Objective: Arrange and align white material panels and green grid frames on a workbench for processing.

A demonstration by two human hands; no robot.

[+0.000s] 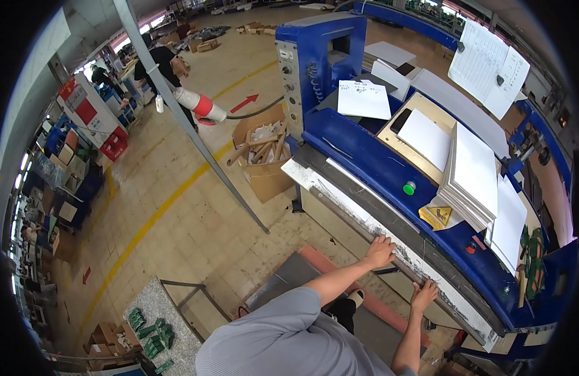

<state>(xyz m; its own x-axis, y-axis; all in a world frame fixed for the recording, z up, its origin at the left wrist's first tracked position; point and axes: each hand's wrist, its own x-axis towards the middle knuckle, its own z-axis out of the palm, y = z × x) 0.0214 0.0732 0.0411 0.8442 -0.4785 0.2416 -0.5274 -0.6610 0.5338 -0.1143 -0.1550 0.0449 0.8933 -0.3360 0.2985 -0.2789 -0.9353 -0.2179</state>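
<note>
My left hand (381, 252) has its fingers curled over a long grey-brown strip (349, 217) on the front edge of a large blue machine (339, 135). Further right, my right hand (425, 293) grips the same strip, thumb on the near side and fingers over the top. The strip lies along a worn white ledge (402, 241) with dark scuffs. Whether the strip is loose or fixed to the ledge, I cannot tell. Under my fingers, part of it is hidden.
A stack of white boards (471, 178) and a paper sheet (363, 100) lie on the machine, near a green button (409, 188). A carton of brown pieces (264, 178) and a slanted metal pole (195, 135) stand left. Green pieces rest on a speckled table (148, 297).
</note>
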